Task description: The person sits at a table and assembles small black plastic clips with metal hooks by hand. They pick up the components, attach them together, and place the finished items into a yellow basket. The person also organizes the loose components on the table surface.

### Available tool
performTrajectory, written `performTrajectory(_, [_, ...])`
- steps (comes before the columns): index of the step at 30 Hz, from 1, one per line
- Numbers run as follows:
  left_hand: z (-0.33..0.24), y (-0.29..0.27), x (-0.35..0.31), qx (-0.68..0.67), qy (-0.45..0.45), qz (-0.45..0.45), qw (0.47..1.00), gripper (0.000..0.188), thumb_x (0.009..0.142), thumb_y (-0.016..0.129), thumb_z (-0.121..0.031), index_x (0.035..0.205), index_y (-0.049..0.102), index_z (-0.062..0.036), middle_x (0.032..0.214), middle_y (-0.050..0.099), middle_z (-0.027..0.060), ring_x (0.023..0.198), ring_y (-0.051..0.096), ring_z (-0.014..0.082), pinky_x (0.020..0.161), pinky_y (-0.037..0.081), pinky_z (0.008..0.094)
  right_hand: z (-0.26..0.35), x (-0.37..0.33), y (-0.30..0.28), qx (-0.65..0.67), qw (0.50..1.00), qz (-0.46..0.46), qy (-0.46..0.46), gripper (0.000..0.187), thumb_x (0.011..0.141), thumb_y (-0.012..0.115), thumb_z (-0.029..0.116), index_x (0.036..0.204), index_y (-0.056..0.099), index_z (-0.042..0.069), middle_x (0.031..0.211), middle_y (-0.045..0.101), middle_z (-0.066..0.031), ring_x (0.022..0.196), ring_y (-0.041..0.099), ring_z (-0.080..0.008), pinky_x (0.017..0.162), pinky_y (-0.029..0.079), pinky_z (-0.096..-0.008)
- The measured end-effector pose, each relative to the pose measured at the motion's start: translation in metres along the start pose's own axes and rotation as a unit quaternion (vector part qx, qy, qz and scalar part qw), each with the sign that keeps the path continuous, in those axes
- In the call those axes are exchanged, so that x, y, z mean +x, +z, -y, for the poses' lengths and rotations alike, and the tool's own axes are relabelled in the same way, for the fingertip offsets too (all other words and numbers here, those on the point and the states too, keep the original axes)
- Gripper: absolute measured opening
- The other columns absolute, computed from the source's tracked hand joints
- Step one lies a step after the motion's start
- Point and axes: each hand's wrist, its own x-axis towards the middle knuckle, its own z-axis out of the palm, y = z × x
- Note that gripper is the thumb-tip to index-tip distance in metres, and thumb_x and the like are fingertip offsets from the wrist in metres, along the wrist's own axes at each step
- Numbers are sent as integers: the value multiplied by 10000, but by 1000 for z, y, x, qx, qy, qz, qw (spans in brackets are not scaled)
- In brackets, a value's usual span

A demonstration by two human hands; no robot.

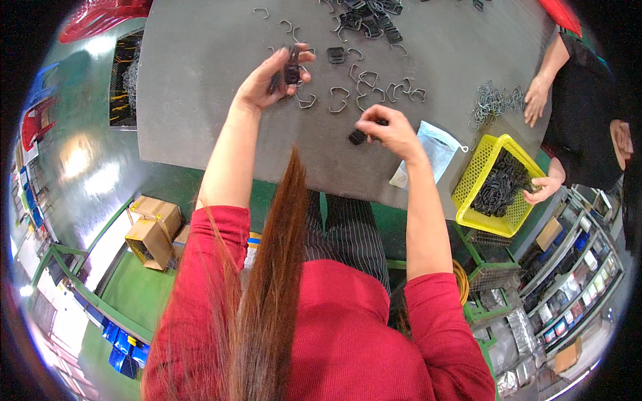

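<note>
I'm mid-assembly: my left hand [267, 80] has its fingers closed around a black buckle piece [291, 67], lifted above the grey surface [200, 100]. My right hand [391, 134] pinches another black piece [358, 137]. Bent wire clips [340, 100] lie between; I judge one goes on next.

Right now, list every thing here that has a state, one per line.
left hand: raised, shut on a dark buckle piece
right hand: low over the table, shut on a small black part
bent wire clips: loose, scattered on the grey table
yellow basket: tilted at the table edge, holding black parts
cardboard box: closed, on the floor
</note>
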Motion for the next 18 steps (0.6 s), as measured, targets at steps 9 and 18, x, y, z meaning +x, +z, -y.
performTrajectory(9, [35,50,47,351,51,-110,928,298,899,573,-337,883,671,-56,589,503,-32,489,456,63,433,338,219,-33,-8,34,-476,871,-95,-79,371,692,736,207,980,537,85,1037,544,-135,897,602,-324,729,511,-435])
performTrajectory(18, [163,231,51,512,-64,86,852,403,853,569,-476,826,701,-96,569,551,24,510,512,131,501,432,325,-66,-136,-79,-75,925,-371,3,233,692,737,170,828,605,33,821,648,-114,750,619,-226,694,478,-348])
